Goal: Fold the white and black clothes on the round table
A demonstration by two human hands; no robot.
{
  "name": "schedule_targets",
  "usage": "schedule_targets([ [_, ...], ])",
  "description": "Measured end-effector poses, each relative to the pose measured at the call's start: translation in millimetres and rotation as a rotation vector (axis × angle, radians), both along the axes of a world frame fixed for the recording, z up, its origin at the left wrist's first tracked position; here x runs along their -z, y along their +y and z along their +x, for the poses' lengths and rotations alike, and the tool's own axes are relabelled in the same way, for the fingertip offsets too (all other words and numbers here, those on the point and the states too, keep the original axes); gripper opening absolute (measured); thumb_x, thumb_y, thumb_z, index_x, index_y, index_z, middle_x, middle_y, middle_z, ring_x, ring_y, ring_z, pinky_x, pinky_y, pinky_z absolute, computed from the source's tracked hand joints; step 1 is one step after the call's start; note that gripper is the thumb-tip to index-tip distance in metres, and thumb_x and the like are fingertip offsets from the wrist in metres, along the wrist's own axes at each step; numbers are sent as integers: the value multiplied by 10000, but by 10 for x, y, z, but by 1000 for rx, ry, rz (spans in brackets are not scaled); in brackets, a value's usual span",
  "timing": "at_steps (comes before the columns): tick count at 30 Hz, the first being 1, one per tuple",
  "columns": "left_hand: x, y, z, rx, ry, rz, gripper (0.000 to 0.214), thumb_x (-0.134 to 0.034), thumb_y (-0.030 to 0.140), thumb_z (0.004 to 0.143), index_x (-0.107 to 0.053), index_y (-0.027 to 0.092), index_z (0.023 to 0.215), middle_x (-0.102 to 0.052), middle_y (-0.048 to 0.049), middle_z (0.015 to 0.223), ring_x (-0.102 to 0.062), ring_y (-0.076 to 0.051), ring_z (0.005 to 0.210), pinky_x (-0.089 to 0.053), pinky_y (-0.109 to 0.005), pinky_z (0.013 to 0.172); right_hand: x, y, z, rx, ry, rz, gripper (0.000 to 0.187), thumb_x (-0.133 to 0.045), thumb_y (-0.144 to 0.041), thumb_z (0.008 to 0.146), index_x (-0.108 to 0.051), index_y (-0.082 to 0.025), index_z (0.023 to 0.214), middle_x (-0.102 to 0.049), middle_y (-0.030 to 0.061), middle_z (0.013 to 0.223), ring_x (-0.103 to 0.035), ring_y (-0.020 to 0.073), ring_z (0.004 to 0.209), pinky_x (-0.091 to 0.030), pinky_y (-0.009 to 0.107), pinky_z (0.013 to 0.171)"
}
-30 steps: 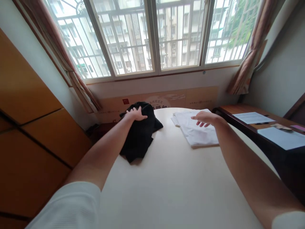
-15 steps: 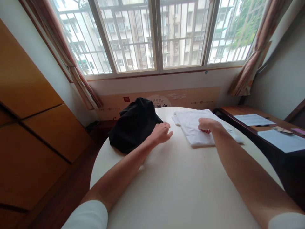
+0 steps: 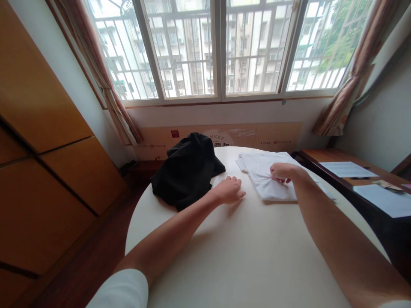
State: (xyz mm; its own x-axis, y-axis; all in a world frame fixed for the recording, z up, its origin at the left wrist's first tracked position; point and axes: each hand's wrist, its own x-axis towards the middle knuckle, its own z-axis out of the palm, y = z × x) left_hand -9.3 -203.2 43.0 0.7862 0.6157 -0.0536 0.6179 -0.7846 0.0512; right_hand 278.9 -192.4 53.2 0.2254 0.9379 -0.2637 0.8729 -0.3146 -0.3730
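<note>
A crumpled black garment [image 3: 189, 171] lies at the far left of the round cream table [image 3: 244, 252]. A folded white cloth [image 3: 265, 177] lies at the far right of the table. My left hand [image 3: 229, 190] rests on the bare tabletop between the two, fingers loosely curled, holding nothing. My right hand [image 3: 282, 172] sits on the white cloth with its fingers curled down into the fabric in a pinch.
A dark wooden desk [image 3: 353, 179] with sheets of paper [image 3: 348, 169] and a pen stands to the right. Wooden cabinet doors [image 3: 48, 171] fill the left. A barred window [image 3: 221, 47] with curtains and printed cardboard [image 3: 224, 137] against the wall lie beyond the table.
My left hand left the black garment and came back right onto the tabletop. My right hand closed from spread fingers into a pinch on the white cloth. The view shifted slightly.
</note>
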Motion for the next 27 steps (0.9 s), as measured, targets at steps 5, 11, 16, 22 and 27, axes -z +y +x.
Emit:
schedule_targets([
  [5,-112,-90,14,-43,-97,-150,501,-422,512,1069,-576,126,1351,-633,-196,1387,-640,-325,1229,-508,-407,1003,-246,-73,-84,-97,-19,47,204,-729,-96,811,-598,-189,685,-665,53,614,-699,221,651,-540,290,614],
  [11,-302,-305,112,-123,-396,-87,589,-482,595,1027,-559,102,1340,-614,-239,1394,-592,-384,1311,-466,-471,1079,-831,-368,-480,-314,497,391,219,-705,-330,964,-588,-207,826,-683,42,736,-702,190,689,-593,294,680],
  [16,-613,-534,77,-311,-781,307,795,-580,667,972,-356,171,1553,-284,-265,1672,-216,-439,1585,-296,-602,1206,-1214,-557,-833,-115,604,1059,193,-609,-423,1044,-580,-254,953,-673,20,835,-703,186,755,-622,325,754],
  [22,-911,-506,-45,-40,-563,133,394,-641,586,959,-659,194,999,-678,-151,1152,-639,-348,1110,-505,-448,958,-1282,-638,-980,-138,531,1105,306,-592,-572,1035,-623,-274,1097,-669,33,780,-707,222,733,-609,336,659],
  [27,-1069,-245,-247,114,-593,-25,486,-435,432,1087,-515,206,664,-539,-12,650,-543,-175,637,-441,-308,667,-1349,-738,-1003,21,463,1143,246,-644,-469,1031,-572,-234,1033,-606,-12,622,-618,176,487,-514,297,488],
])
